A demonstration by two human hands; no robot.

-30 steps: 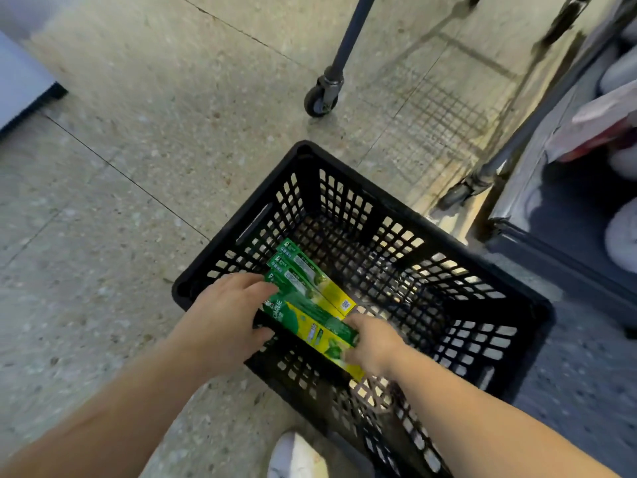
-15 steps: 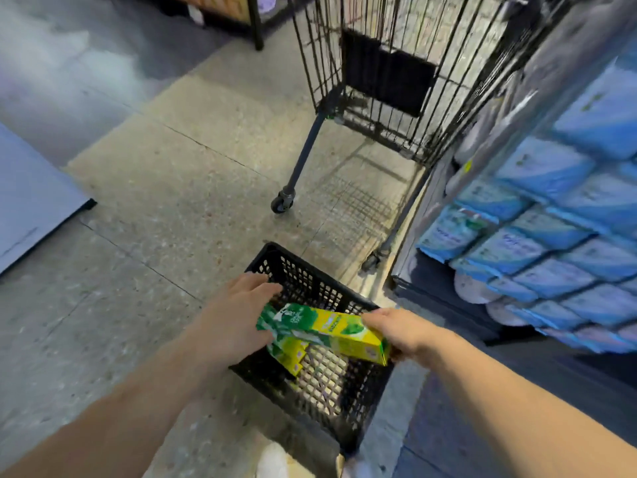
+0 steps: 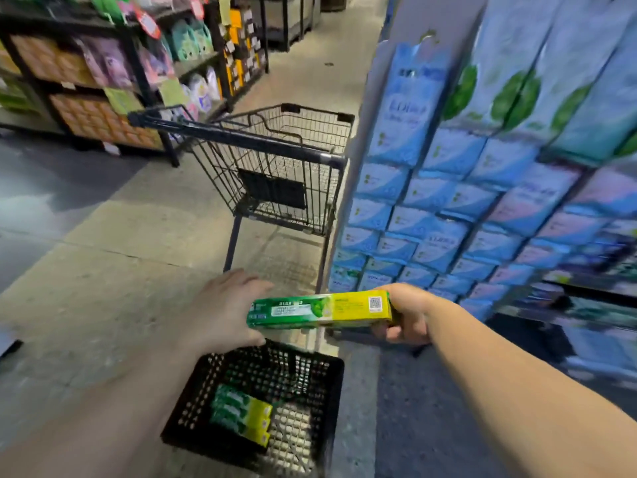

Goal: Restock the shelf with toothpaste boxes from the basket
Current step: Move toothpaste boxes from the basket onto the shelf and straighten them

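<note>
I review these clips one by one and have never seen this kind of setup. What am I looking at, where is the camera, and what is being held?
No machine here: a person wears a wide-angle camera on the head, looking down at both bare hands. The right hand grips one end of a green-and-yellow toothpaste box. The left hand is at the box's other end, fingers straight. Below on the floor stands a black basket with more toothpaste boxes. Behind is a wire shopping cart; at right, shelves of blue packs.

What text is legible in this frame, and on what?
None reads clearly.
Toothpaste box in right hand: QR code, print too small.
Boxes in basket: blurred.
Blue packs on right shelf: large lettering, blurred.
Red tags on far shelves: unreadable.
</note>
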